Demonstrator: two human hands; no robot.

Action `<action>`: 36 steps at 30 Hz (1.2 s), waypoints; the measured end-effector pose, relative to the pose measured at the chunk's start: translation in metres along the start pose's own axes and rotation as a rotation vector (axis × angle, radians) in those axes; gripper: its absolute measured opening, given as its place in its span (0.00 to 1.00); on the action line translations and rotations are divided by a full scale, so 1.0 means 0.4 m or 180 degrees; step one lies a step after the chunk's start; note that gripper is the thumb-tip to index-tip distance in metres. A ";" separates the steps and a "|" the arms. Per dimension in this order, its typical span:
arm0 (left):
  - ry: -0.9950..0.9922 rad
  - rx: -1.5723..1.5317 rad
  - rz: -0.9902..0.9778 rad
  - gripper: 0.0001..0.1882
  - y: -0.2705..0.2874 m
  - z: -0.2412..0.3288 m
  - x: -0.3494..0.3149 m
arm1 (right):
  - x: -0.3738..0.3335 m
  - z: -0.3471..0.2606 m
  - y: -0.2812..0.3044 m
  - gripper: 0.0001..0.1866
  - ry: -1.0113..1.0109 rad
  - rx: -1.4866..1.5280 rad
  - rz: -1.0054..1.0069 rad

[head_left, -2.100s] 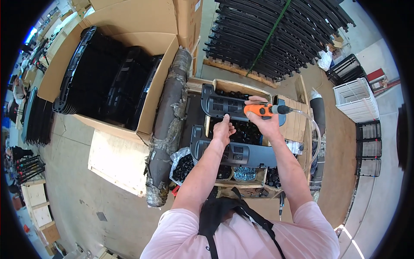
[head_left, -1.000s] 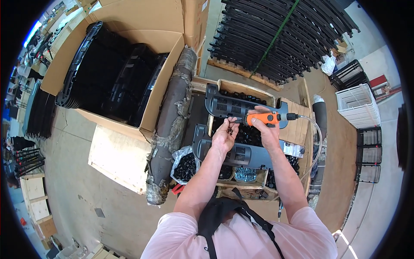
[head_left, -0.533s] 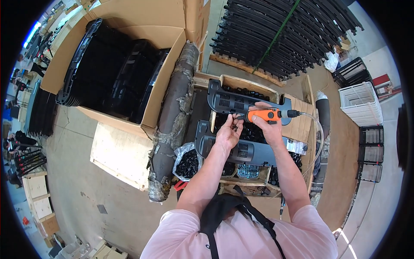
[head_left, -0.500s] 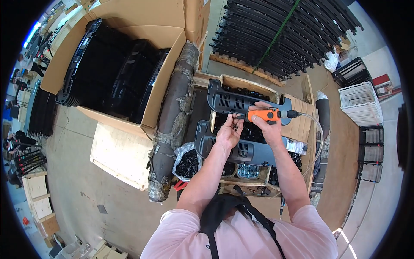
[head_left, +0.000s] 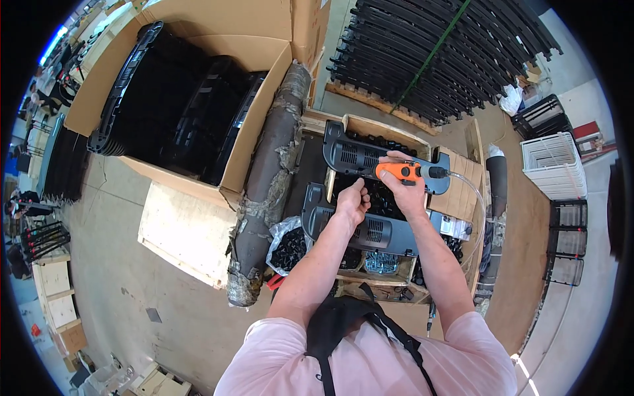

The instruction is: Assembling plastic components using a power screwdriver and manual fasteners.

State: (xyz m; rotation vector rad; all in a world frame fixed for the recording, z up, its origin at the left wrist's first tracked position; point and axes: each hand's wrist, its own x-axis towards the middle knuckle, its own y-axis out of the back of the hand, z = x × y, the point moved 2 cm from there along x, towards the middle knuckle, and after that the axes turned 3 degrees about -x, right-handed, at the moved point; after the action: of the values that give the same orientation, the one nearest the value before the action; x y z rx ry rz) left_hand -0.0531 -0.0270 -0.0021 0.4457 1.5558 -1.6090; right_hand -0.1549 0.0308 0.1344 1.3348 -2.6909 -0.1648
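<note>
My right hand (head_left: 409, 194) is wrapped round an orange pneumatic screwdriver (head_left: 408, 173), whose clear air hose (head_left: 481, 191) curves away on the right. The tool lies over a long black plastic part (head_left: 347, 154) with slotted vents. My left hand (head_left: 352, 203) is closed, fingers curled, between that part and a second, similar black part (head_left: 375, 232) nearer me. What the left fingers hold, if anything, is hidden. Both parts rest across a wooden tray (head_left: 422, 140) divided into compartments, with small black pieces visible between them.
A clear bag of small black pieces (head_left: 288, 248) and a bin of metal screws (head_left: 382, 263) sit nearby. Left stand a worn padded tube (head_left: 267, 178) and a cardboard box (head_left: 234, 165) of large black panels. Stacked black bars (head_left: 409, 59) stand beyond the tray.
My left hand has come away from the screwdriver's tip and curled closed, a little nearer me. The screwdriver stays over the far black part. The whole view has shifted slightly.
</note>
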 end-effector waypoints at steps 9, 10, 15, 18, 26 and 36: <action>-0.0382 0.0893 0.0094 0.17 -0.031 0.009 0.038 | 0.023 -0.009 -0.016 0.24 -0.0056 -0.0145 -0.0117; -0.0511 0.0927 0.0081 0.17 -0.028 0.009 0.046 | 0.024 -0.011 -0.022 0.24 -0.0004 -0.0234 -0.0189; -0.0822 0.1263 0.0159 0.19 -0.019 0.005 0.069 | 0.025 -0.022 -0.062 0.22 0.0241 -0.0530 -0.0390; -0.0906 0.1319 0.0389 0.19 -0.006 -0.002 0.088 | 0.028 -0.031 -0.081 0.17 0.0103 -0.1219 -0.0661; -0.1005 0.1333 0.0408 0.21 -0.022 -0.032 0.097 | 0.033 -0.030 -0.061 0.20 0.0064 -0.1079 -0.0644; -0.0521 0.1594 0.0329 0.23 -0.003 0.046 0.030 | -0.018 -0.212 -0.017 0.26 0.0476 -0.0039 -0.0292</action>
State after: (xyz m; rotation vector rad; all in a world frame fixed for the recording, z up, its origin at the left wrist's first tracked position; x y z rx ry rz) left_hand -0.0557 -0.0484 -0.0073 0.6309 0.9841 -1.8980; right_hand -0.1313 0.0291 0.2164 1.4082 -2.5041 -0.0867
